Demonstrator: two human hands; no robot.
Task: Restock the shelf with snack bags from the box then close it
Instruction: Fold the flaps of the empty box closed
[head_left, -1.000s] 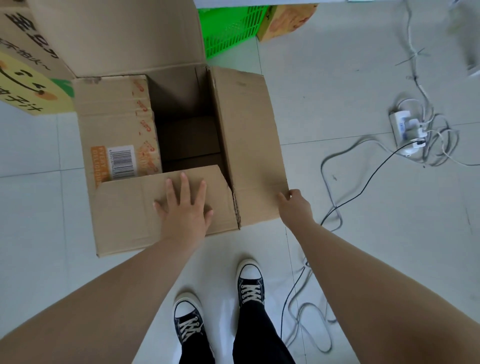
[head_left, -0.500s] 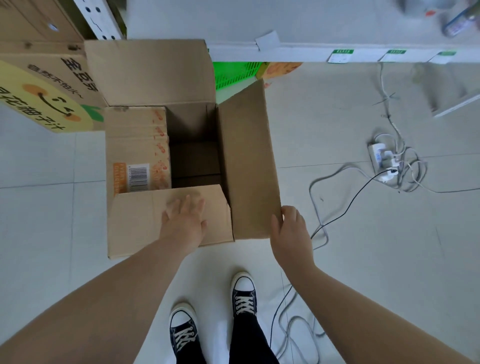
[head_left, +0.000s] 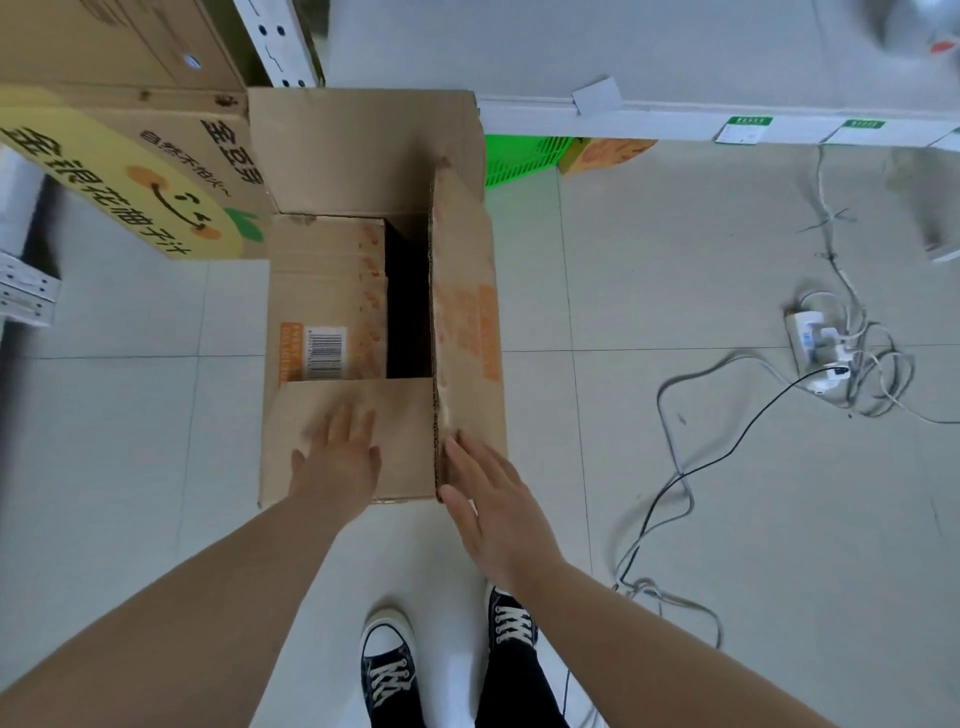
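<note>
A brown cardboard box (head_left: 332, 291) stands on the tiled floor in front of my feet. Its near flap (head_left: 400, 421) is folded down, and my left hand (head_left: 337, 462) presses flat on it with straight fingers. The right flap (head_left: 467, 312) stands nearly upright, swung inward. My right hand (head_left: 493, 499) lies against its outer face with straight fingers. The left flap with a barcode label (head_left: 324, 351) is folded in, and the far flap (head_left: 363, 150) stands open. A dark gap (head_left: 408, 301) shows the inside; no snack bags are visible.
A yellow printed carton (head_left: 119, 171) sits at the left beside the box. The white shelf edge (head_left: 727, 119) with price tags runs along the top. A green basket (head_left: 524, 156) lies under it. A power strip (head_left: 815, 348) and tangled cables (head_left: 691, 467) spread over the floor at right.
The right flap has swung up from lying flat outward to nearly upright. My right hand moved from its corner onto its outer face. My left hand stayed on the near flap.
</note>
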